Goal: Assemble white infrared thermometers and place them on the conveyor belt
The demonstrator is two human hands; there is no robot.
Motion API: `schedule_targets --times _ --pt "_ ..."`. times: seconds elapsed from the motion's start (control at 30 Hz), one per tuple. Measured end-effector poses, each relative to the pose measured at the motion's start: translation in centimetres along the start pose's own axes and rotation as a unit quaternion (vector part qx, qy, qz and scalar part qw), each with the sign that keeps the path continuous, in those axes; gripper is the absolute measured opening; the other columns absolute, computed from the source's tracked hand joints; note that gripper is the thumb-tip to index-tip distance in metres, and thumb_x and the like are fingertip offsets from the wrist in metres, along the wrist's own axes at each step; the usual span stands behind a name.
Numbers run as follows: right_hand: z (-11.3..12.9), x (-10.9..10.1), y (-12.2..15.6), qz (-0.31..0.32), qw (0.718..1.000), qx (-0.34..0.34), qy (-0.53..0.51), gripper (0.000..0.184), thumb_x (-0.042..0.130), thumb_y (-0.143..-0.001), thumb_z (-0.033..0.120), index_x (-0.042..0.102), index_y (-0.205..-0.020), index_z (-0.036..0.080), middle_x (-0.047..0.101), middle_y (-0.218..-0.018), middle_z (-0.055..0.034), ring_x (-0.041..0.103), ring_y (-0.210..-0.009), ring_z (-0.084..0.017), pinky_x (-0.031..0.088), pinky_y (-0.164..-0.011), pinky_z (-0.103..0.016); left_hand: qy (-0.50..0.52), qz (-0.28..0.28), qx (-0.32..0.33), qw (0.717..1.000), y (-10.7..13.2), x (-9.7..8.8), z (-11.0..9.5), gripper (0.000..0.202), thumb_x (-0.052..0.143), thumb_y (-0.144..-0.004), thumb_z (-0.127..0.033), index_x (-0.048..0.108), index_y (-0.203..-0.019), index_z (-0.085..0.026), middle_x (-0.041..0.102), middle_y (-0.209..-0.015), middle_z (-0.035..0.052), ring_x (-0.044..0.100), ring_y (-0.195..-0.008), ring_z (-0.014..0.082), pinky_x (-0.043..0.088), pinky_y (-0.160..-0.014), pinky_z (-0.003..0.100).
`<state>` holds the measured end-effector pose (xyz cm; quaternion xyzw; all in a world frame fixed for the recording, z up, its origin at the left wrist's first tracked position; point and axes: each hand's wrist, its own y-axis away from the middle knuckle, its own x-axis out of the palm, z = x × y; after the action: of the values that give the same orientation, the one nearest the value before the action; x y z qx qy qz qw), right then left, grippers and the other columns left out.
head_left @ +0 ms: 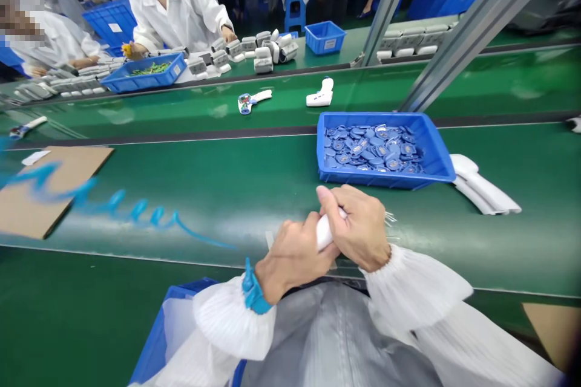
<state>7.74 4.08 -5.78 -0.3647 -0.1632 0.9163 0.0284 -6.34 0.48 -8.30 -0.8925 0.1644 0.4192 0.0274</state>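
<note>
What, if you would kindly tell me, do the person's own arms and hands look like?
The left hand and right hand are bare, without gloves. Each arm wears a white pleated sleeve with a gathered elastic cuff. A blue wrist strap on the left wrist carries a coiled blue cord.

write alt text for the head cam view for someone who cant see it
The left hand and right hand grip a white plastic device above a green conveyor belt. A blue strap with a coiled cord circles the left wrist. Ahead sits a blue tray of small blue parts.
</note>
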Motion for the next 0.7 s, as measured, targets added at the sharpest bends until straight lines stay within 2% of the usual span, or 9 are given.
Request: schedule_targets --times 0.1,0.17,0.23,0.33,0.43,0.5,0.57,0.63,0.7 --pt "-2.4 -2.0 -3.7 0.078 0.997 0.008 0.011 0.054 0.042 -0.104 0.053 0.074 -0.073 0.021 0.071 -0.070 -0.0015 0.061 -0.063 -0.015 0.042 -0.065 -0.029 0.016 -0.012 -0.025 0.999 1.0 -3.2 1.8 0.029 0.063 -0.094 -0.048 0.063 -0.102 -0.020 0.073 -0.087 0.0057 0.068 -0.074 0.0233 0.046 -0.066 0.033" --pt "-5.1 -2.9 -7.5 0.074 0.990 -0.036 0.115 0.042 0.046 -0.104 0.044 0.078 -0.095 0.018 0.076 -0.090 -0.0054 0.066 -0.073 -0.018 0.046 -0.073 -0.031 -0.018 -0.049 -0.011 0.999 1.3 -5.1 3.0 0.027 0.068 -0.093 -0.038 0.062 -0.113 -0.022 0.074 -0.103 0.0051 0.069 -0.089 0.0236 0.050 -0.078 0.034" --pt "-7.8 -2.7 -11.1 0.104 0.968 -0.093 0.210 0.031 0.053 -0.099 0.029 0.076 -0.114 0.014 0.074 -0.112 -0.0117 0.068 -0.089 -0.022 0.048 -0.083 -0.034 -0.111 -0.069 0.027 0.991 1.1 -6.1 3.5 0.038 0.070 -0.090 -0.025 0.057 -0.125 -0.021 0.070 -0.121 0.0081 0.065 -0.107 0.0271 0.049 -0.090 0.038" --pt "-10.4 -1.1 -14.8 0.173 0.945 -0.134 0.242 0.027 0.062 -0.090 0.019 0.076 -0.112 0.012 0.073 -0.110 -0.0154 0.068 -0.097 -0.026 0.049 -0.086 -0.036 -0.301 -0.024 0.070 0.951 -0.1 -5.8 3.0 0.031 0.064 -0.088 -0.012 0.061 -0.119 -0.014 0.070 -0.116 0.0141 0.063 -0.106 0.0320 0.048 -0.089 0.044" --pt "-11.3 0.1 -16.0 0.211 0.931 -0.156 0.256 0.022 0.056 -0.091 0.014 0.078 -0.096 0.011 0.074 -0.096 -0.0163 0.068 -0.093 -0.028 0.050 -0.081 -0.036 -0.350 -0.003 0.043 0.936 -2.0 -5.9 2.7 0.017 0.055 -0.090 -0.009 0.065 -0.104 -0.014 0.071 -0.102 0.0135 0.065 -0.096 0.0299 0.049 -0.084 0.042" --pt "-11.6 0.0 -16.1 0.207 0.931 -0.156 0.255 0.027 0.051 -0.093 0.013 0.077 -0.100 0.011 0.074 -0.096 -0.0166 0.068 -0.094 -0.028 0.051 -0.081 -0.037 -0.288 -0.029 -0.030 0.957 -4.1 -7.6 3.2 0.017 0.058 -0.090 -0.015 0.065 -0.106 -0.016 0.072 -0.104 0.0110 0.067 -0.096 0.0279 0.051 -0.082 0.039" --pt "-11.5 -0.8 -15.9 0.184 0.940 -0.141 0.248 0.032 0.049 -0.096 0.018 0.076 -0.111 0.013 0.075 -0.100 -0.0158 0.069 -0.098 -0.029 0.052 -0.084 -0.037 -0.207 -0.062 -0.131 0.967 -7.2 -10.4 4.2 0.028 0.066 -0.086 -0.020 0.064 -0.113 -0.018 0.073 -0.110 0.0087 0.070 -0.097 0.0258 0.053 -0.080 0.034" --pt "-11.0 -2.3 -15.4 0.150 0.952 -0.120 0.239 0.035 0.047 -0.098 0.024 0.074 -0.118 0.014 0.076 -0.104 -0.0139 0.070 -0.100 -0.028 0.052 -0.089 -0.038 -0.170 -0.085 -0.211 0.959 -11.5 -13.4 5.1 0.037 0.072 -0.084 -0.027 0.064 -0.118 -0.016 0.073 -0.114 0.0100 0.071 -0.100 0.0253 0.054 -0.079 0.030" --pt "-10.1 -4.1 -14.5 0.119 0.966 -0.090 0.212 0.035 0.048 -0.099 0.032 0.076 -0.116 0.017 0.078 -0.100 -0.0100 0.072 -0.091 -0.026 0.054 -0.088 -0.037 -0.184 -0.101 -0.249 0.945 -16.5 -15.8 5.6 0.044 0.072 -0.086 -0.041 0.066 -0.117 -0.010 0.072 -0.116 0.0185 0.071 -0.103 0.0318 0.055 -0.078 0.035"
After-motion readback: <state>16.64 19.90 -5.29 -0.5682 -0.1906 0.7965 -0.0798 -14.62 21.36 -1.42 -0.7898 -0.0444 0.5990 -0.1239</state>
